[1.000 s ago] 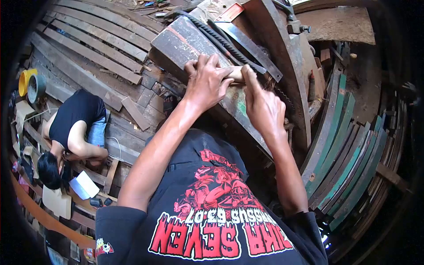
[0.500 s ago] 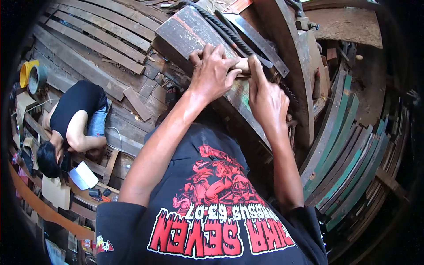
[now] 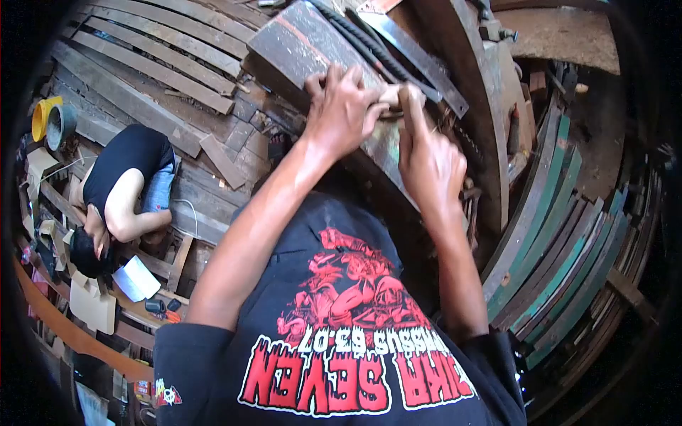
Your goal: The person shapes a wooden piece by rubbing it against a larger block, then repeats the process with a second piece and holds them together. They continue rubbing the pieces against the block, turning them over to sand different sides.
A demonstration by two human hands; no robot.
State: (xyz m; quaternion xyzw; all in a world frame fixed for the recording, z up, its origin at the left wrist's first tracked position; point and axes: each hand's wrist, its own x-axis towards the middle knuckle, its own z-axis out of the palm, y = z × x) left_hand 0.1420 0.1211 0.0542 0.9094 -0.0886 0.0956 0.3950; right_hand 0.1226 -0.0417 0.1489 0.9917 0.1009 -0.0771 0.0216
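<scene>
A small pale wooden piece [image 3: 390, 94] lies between my hands over a worn wooden beam [image 3: 302, 42]. My left hand [image 3: 341, 110] grips its near-left end, with the thumb and fingers bent round it and other fingers resting on the beam. On the right, my right hand [image 3: 431, 153] has its index finger extended against the other end of the piece, while its remaining fingers are curled in. My fingers hide part of the piece. Just beyond them lie a metal saw blade [image 3: 426, 67] and dark twisted rods [image 3: 355, 39].
A crouching person [image 3: 128, 188] in a dark top is at the left, beside a white sheet [image 3: 136, 279]. Yellow [image 3: 44, 118] and grey buckets [image 3: 62, 126] stand behind. Planks [image 3: 156, 57] cover the floor; curved green-edged boards [image 3: 547, 241] are stacked at the right.
The view has shifted slightly. My right index finger looks more bent at its tip against the wooden piece. Both hands stay at the piece.
</scene>
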